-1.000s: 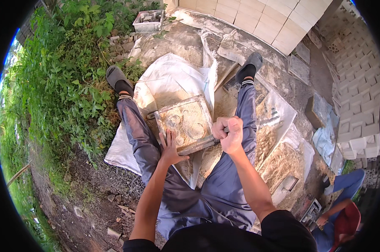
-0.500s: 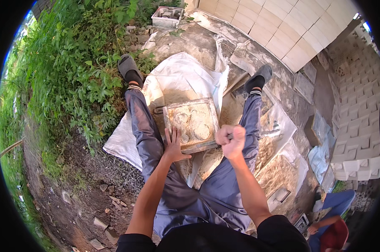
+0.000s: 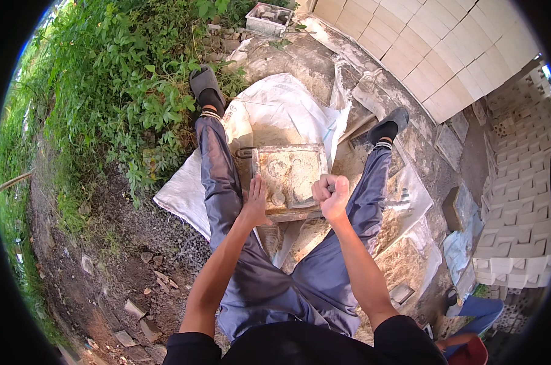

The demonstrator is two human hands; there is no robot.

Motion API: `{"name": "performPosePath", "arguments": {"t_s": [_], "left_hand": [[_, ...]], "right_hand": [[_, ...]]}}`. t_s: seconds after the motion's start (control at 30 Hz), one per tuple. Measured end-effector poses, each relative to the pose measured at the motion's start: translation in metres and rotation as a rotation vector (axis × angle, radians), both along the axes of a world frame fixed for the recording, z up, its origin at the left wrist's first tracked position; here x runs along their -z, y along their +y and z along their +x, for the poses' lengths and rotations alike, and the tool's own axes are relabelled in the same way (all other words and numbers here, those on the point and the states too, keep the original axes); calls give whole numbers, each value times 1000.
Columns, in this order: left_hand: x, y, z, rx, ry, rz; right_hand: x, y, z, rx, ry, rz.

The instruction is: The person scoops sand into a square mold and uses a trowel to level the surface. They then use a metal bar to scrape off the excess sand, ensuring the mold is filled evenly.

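Observation:
Between my outstretched legs lies a square, shallow framed mould [image 3: 320, 159], filled with pale, sandy material that has ring-shaped marks pressed into it. My left hand [image 3: 254, 205] rests on the mould's left edge, fingers stretched out and close together, holding nothing. At the near right edge of the mould, my right hand [image 3: 332, 198] is closed in a fist. A small dark end shows in that fist, but the fingers hide the rest of what it grips. A white sack [image 3: 290, 100] is spread beneath and beyond the mould.
Tan powder [image 3: 403, 255] covers plastic sheeting on the right. Stacked pale blocks [image 3: 512, 234] and a wall of pale slabs [image 3: 421, 48] stand to the right. Green plants [image 3: 111, 103] grow at left. A grey crate [image 3: 268, 19] sits far off. Another person [image 3: 476, 328] is at lower right.
The view has shifted, moving the scene slightly right. My left hand's spread fingers have drawn together along the mould's edge. My right fist has come nearer the mould's right side.

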State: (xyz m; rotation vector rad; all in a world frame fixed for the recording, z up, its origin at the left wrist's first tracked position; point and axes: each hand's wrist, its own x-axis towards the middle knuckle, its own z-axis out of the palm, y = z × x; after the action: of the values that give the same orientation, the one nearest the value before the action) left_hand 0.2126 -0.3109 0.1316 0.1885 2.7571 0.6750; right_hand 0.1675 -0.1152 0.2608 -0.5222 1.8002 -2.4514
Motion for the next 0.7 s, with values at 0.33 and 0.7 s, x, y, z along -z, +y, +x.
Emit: {"name": "performPosePath", "arguments": {"t_s": [0.33, 0.7], "left_hand": [[-24, -39, -21, 121, -38, -377], [-6, -42, -39, -91, -20, -6]], "right_hand": [[-73, -9, 3, 6, -60, -70], [-35, -14, 1, 63, -44, 28]]}}
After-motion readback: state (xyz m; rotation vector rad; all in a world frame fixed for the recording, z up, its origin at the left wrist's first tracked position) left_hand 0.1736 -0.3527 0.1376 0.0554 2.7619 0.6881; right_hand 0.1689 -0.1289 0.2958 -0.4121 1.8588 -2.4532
